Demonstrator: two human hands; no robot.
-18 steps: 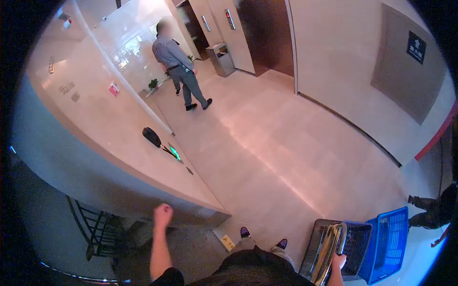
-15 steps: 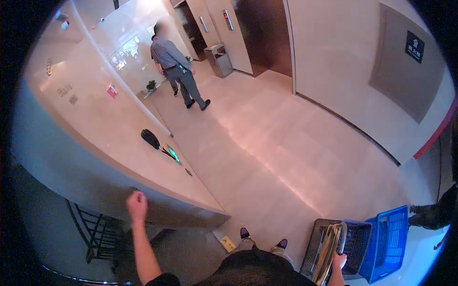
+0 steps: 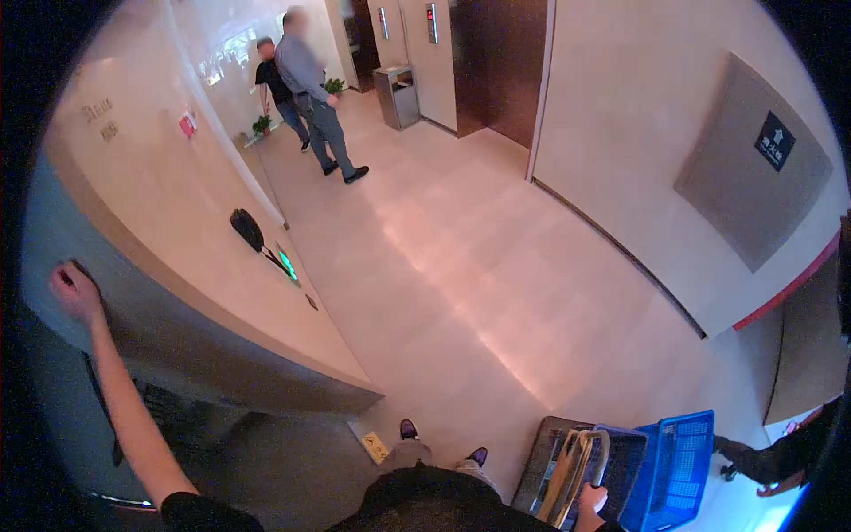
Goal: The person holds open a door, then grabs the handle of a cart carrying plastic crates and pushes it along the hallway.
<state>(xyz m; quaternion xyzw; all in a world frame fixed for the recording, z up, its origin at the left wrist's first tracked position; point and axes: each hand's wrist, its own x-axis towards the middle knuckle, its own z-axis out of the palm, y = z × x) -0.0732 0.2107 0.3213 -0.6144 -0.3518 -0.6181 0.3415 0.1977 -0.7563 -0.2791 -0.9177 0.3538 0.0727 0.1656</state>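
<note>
My left hand (image 3: 75, 291) is raised at the far left beside the dark grey wall end, its fingers curled into a fist with nothing visible in it. At the lower right, my right hand (image 3: 593, 498) grips the curved handle of a dark plastic basket (image 3: 530, 474). Several brown and pale flat items, like envelopes or folders, stand on edge in this basket (image 3: 564, 479). A blue plastic basket (image 3: 683, 465) is right beside it on its right.
Two people (image 3: 315, 97) stand ahead near a metal bin (image 3: 399, 96) and elevator doors (image 3: 496, 66). Another person (image 3: 789, 457) is at the right edge, beyond the blue basket. A wall (image 3: 346, 359) juts in at left, with a small yellow floor sign (image 3: 375, 447) near its foot.
My left hand has swung out to the left and up. The view has shifted rightward and forward, and the baskets appear further left. A second person ahead now shows more fully.
</note>
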